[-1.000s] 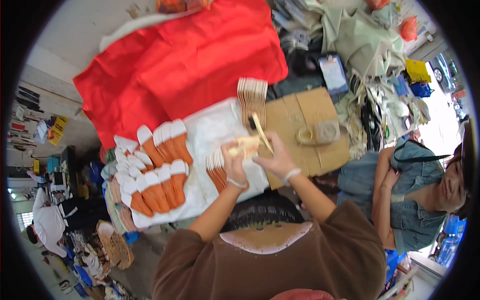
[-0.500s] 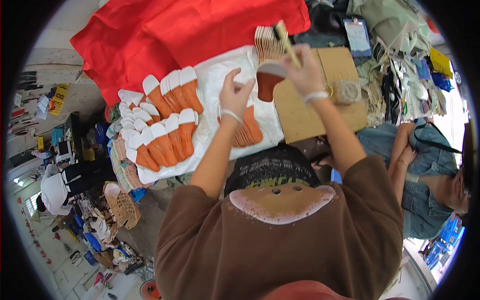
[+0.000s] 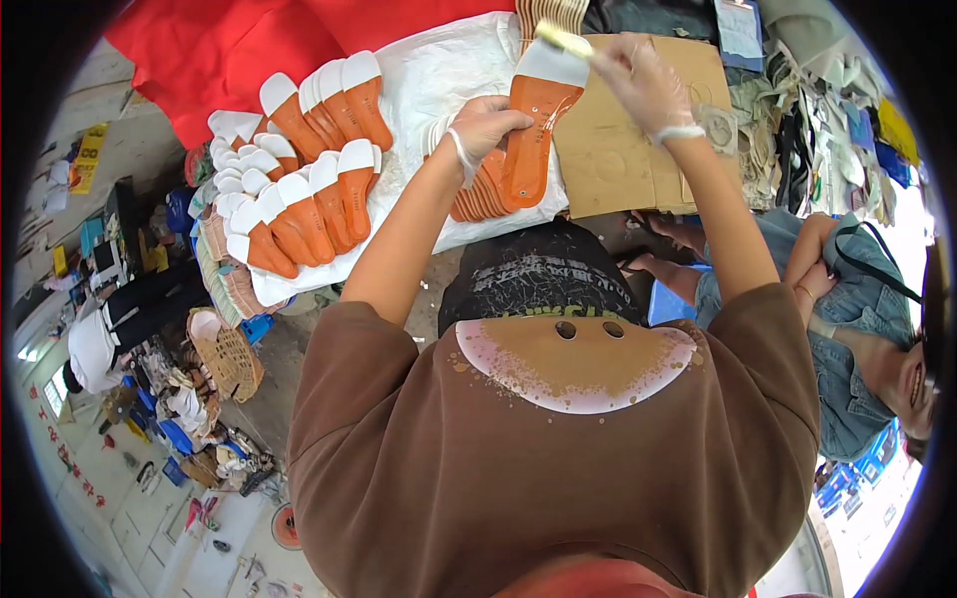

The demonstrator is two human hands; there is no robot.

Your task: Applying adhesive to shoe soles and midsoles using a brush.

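Note:
An orange-brown insole [image 3: 529,149] with a white toe part is gripped at its edge by my left hand [image 3: 485,127], thumb on top. My right hand [image 3: 646,88], in a thin see-through glove, is closed on a brush [image 3: 564,40]. The brush head is at the insole's white toe end; I cannot tell whether it touches. Under the held insole lies a fanned stack of similar insoles [image 3: 477,197]. To the left, overlapping rows of orange insoles with white toes [image 3: 324,194] lie on a white sheet [image 3: 424,70].
A cardboard sheet [image 3: 638,159] lies to the right of the insole. Several pale, stacked pieces [image 3: 551,14] are at the far edge, near red cloth [image 3: 239,60]. Fabric scraps [image 3: 797,130] crowd the right. A person with folded arms [image 3: 812,264] is close on the right.
My left hand, open before, now grips an insole. The brush has swung down to the insole's white end. The view has shifted, so the table appears higher.

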